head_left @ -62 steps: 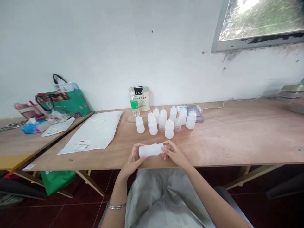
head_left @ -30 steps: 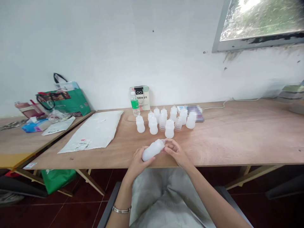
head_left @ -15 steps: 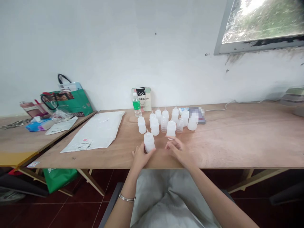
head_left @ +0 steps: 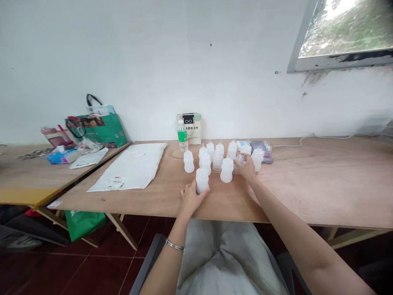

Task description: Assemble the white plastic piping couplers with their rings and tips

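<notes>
In the head view, my left hand (head_left: 193, 198) is closed around a frosted white plastic bottle (head_left: 202, 180) with a ribbed, waisted body, upright near the front of the wooden table. My right hand (head_left: 247, 168) is stretched to the back right of the bottle group, its thumb and fingers closed about what looks like a clear plastic cap (head_left: 239, 159); the fingers partly hide it. Between the hands stands another frosted bottle (head_left: 226, 170). Several similar bottles stand behind, some with thin pointed tips on top. One frosted bottle (head_left: 257, 159) is just right of my right hand.
A water bottle (head_left: 182, 137) and a paper bag (head_left: 196, 130) stand by the wall. The white mailing bag (head_left: 132, 166) lies flat on the left. A purple packet (head_left: 266, 151) lies behind the bottles. On the left table are a green bag (head_left: 112, 130) and a tissue pack (head_left: 63, 155).
My right hand has moved forward and right from the table's front to the clear cap, closing on it. My left hand still holds its bottle upright. The view has shifted slightly left.
</notes>
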A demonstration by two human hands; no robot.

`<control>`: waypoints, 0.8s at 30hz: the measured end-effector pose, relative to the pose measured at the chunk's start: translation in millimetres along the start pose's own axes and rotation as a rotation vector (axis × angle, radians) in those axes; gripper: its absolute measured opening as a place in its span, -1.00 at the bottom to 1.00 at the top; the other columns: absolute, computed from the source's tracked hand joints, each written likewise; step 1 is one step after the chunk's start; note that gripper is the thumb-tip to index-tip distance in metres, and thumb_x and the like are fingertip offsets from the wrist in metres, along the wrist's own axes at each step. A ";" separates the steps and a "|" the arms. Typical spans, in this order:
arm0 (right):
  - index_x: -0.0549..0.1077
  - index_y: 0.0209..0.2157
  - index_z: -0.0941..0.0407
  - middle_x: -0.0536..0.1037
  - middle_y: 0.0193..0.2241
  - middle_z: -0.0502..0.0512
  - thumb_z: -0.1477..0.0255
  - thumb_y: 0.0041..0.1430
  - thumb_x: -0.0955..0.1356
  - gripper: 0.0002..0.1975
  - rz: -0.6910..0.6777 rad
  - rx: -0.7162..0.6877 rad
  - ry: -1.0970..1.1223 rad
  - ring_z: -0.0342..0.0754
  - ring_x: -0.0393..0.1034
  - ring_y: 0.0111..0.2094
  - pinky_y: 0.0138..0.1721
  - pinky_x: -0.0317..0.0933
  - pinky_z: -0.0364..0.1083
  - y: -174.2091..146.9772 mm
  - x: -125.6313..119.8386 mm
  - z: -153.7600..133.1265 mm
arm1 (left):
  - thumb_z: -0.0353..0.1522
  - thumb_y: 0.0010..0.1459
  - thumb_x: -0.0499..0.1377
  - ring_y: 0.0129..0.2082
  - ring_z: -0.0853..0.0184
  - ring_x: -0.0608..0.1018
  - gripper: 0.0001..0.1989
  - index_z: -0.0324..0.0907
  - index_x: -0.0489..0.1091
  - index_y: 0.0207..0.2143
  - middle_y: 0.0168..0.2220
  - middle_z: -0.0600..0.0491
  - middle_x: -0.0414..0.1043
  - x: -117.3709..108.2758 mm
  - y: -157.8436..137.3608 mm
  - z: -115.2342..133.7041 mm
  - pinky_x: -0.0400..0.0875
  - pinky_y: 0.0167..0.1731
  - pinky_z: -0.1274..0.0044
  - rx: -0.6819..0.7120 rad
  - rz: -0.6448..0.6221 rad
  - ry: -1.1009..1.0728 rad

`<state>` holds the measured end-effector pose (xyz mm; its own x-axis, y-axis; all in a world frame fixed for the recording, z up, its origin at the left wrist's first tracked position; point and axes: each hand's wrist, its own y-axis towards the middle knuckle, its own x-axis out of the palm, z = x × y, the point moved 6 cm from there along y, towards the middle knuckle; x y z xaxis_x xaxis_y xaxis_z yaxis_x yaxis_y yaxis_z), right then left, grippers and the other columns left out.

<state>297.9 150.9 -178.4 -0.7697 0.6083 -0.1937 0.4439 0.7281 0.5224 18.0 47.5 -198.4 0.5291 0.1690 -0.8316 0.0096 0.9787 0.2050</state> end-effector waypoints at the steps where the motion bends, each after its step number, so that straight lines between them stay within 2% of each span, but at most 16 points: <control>1: 0.39 0.00 0.16 0.45 -0.02 0.15 0.32 0.27 0.33 -0.68 0.000 -0.013 0.000 0.01 0.42 -0.09 -0.10 0.36 0.09 -0.1 0.4 -0.7 | -0.14 0.23 0.14 0.02 0.13 0.43 -0.58 -0.21 0.32 0.03 0.00 -0.08 0.39 -0.2 -0.2 -0.2 0.30 0.03 0.16 0.002 0.001 0.002; 4: 0.37 0.01 0.16 0.44 -0.03 0.16 0.30 0.25 0.34 -0.66 0.086 -0.076 0.028 0.04 0.39 -0.05 -0.03 0.30 0.14 -2.4 -8.7 -12.3 | -0.14 0.23 0.14 0.02 0.13 0.43 -0.58 -0.21 0.32 0.03 -0.01 -0.08 0.39 -0.1 -0.2 -0.6 0.30 0.03 0.16 0.007 0.003 0.003; 8: 0.18 0.15 0.14 0.32 0.08 0.27 0.23 0.24 0.27 -0.50 0.205 -0.213 0.121 0.10 0.24 0.11 0.12 0.13 0.15 -7.0 -19.4 -48.2 | -0.14 0.23 0.14 0.03 0.13 0.43 -0.58 -0.21 0.32 0.03 0.00 -0.08 0.39 0.7 -0.3 -0.5 0.29 0.04 0.15 0.016 0.002 0.001; 10: 0.16 0.16 0.10 0.32 0.08 0.26 0.20 0.24 0.25 -0.49 0.156 -0.278 0.162 0.07 0.28 0.09 0.10 0.17 0.09 -9.0 -13.8 -68.0 | -0.14 0.23 0.14 0.02 0.14 0.44 -0.58 -0.22 0.33 0.02 -0.01 -0.08 0.40 0.9 -0.6 -0.8 0.30 0.03 0.16 0.014 0.000 0.004; 13: 0.24 0.11 0.07 0.41 0.01 0.19 0.20 0.19 0.29 -0.52 0.013 -0.342 0.184 0.03 0.35 0.01 0.04 0.24 0.05 -15.2 1.9 -87.6 | -0.14 0.23 0.13 0.01 0.14 0.44 -0.58 -0.22 0.33 0.02 -0.02 -0.07 0.40 0.7 -1.0 -1.0 0.31 0.03 0.16 0.013 0.000 0.010; 19: 0.34 0.03 0.06 0.47 -0.01 0.18 0.26 0.18 0.31 -0.60 -0.169 -0.365 0.139 0.05 0.34 0.02 0.08 0.20 0.09 -39.3 23.4 -80.1 | -0.15 0.23 0.14 0.01 0.14 0.45 -0.59 -0.22 0.33 0.01 -0.02 -0.07 0.40 0.8 -1.6 -1.4 0.32 0.02 0.16 0.024 0.006 0.011; 24: 0.24 0.13 0.05 0.39 0.10 0.19 0.22 0.21 0.28 -0.53 -0.146 -0.361 0.125 0.07 0.25 0.14 0.16 0.12 0.13 -48.1 29.5 -64.5 | -0.15 0.23 0.14 0.02 0.14 0.45 -0.59 -0.22 0.33 0.02 -0.01 -0.08 0.40 1.0 -1.6 -1.8 0.32 0.02 0.16 0.026 0.013 0.006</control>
<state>224.3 113.5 -155.7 -0.8724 0.4475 -0.1967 0.1535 0.6329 0.7589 17.0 46.3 -200.5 0.5242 0.1827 -0.8318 0.0251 0.9730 0.2295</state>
